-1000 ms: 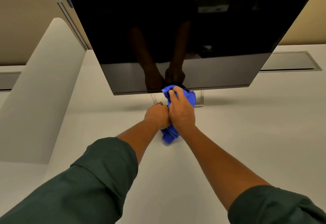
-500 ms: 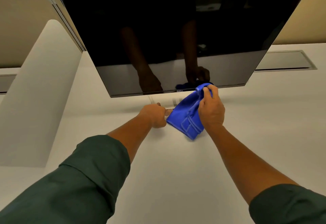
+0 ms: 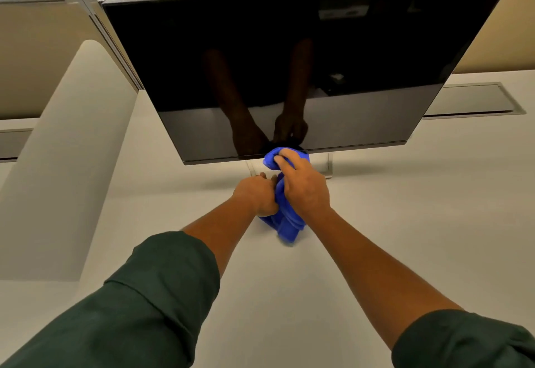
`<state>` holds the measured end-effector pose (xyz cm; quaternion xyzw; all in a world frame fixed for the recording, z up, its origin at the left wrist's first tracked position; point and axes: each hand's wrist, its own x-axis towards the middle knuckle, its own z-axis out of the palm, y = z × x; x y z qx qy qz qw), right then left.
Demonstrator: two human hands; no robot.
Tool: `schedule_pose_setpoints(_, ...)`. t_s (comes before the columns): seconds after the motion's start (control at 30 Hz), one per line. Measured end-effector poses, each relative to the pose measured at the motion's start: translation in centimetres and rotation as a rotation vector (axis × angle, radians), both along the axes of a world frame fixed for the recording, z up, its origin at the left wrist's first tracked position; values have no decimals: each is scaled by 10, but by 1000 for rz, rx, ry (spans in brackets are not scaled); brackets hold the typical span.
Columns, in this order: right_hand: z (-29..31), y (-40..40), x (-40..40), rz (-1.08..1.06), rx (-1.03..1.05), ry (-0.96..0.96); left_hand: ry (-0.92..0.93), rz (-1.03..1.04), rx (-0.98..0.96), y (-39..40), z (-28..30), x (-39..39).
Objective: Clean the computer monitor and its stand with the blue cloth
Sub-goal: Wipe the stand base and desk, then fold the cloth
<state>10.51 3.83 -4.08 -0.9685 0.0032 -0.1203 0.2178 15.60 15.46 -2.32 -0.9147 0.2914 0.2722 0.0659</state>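
Note:
A large black monitor stands switched off on a white desk, tilted toward me. Its pale stand base shows just under the lower bezel. My right hand grips a bunched blue cloth and holds its top end against the middle of the lower screen edge. Fingers curled, my left hand sits right beside it on the stand base, against the cloth. Whether it holds the cloth or the stand is hidden.
A beige partition runs behind the desk at the left. A grey cable flap is set into the desk at the back right. A curved white panel rises at the left.
My right hand swept the cloth out to the right along the monitor's lower edge, then came back to the middle beside my left hand. The cloth is bunched again.

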Motion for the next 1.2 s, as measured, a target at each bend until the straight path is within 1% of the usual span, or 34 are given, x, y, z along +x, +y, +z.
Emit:
schedule_pose_setpoints(0.07,-1,-17,-8,-84,-33,-100,13,8,-4,0,-3,0)
schedule_pose_setpoints(0.17,5,-35,-17,-268,78,-40,46,-15,8,5,-8,3)
schedule_pose_setpoints(0.23,9,-33,-16,-312,165,-9,49,-32,21,8,-9,3)
schedule_pose_setpoints(0.3,15,-31,-16,-285,177,-27,41,-39,30,7,-9,2)
schedule_pose_setpoints(0.37,25,-30,-15,-151,133,-6,33,-24,26,4,-6,2)
schedule_pose_setpoints(0.4,31,-21,-11,-63,121,57,26,-13,25,1,-5,2)
schedule_pose_setpoints(0.43,30,-8,-6,-21,89,119,19,-11,19,-1,-4,2)
schedule_pose_setpoints(0.47,19,10,3,-26,5,182,16,-13,18,-2,-3,2)
schedule_pose_setpoints(0.5,8,26,6,-78,-44,260,11,-10,14,-3,-3,1)
schedule_pose_setpoints(0.53,-6,24,9,-88,-112,358,15,2,12,-3,-3,-1)
schedule_pose_setpoints(0.57,-16,28,13,-105,64,443,20,7,11,-3,-4,-1)
schedule_pose_setpoints(0.6,-16,33,18,-112,209,471,25,2,16,-4,-4,-2)
schedule_pose_setpoints(0.63,-17,27,15,-63,176,422,25,-5,25,-4,-4,-2)
schedule_pose_setpoints(0.67,-10,25,8,-57,14,313,20,-4,36,-5,-2,-2)
schedule_pose_setpoints(0.7,12,16,11,-19,-56,197,10,2,46,-6,-2,-2)
schedule_pose_setpoints(0.73,19,-4,6,63,-22,155,10,13,56,-8,-3,-3)
schedule_pose_setpoints(0.77,16,-28,-3,52,-3,56,1,20,54,-9,-4,-4)
schedule_pose_setpoints(0.8,12,-48,-11,-8,16,-15,-4,22,56,-9,-5,-5)
schedule_pose_setpoints(0.9,4,-94,-26,-204,31,12,-22,25,59,-8,-8,-7)
schedule_pose_setpoints(1.0,14,-131,-33,-332,148,65,-26,30,67,-9,-7,-8)
schedule_pose_setpoints(1.1,20,-128,-32,-263,44,9,-22,28,87,-10,-5,-8)
schedule_pose_setpoints(1.13,20,-124,-30,-251,56,-1,-14,34,96,-11,-5,-8)
schedule_pose_setpoints(1.2,21,-113,-26,-226,112,87,-5,48,101,-12,-5,-8)
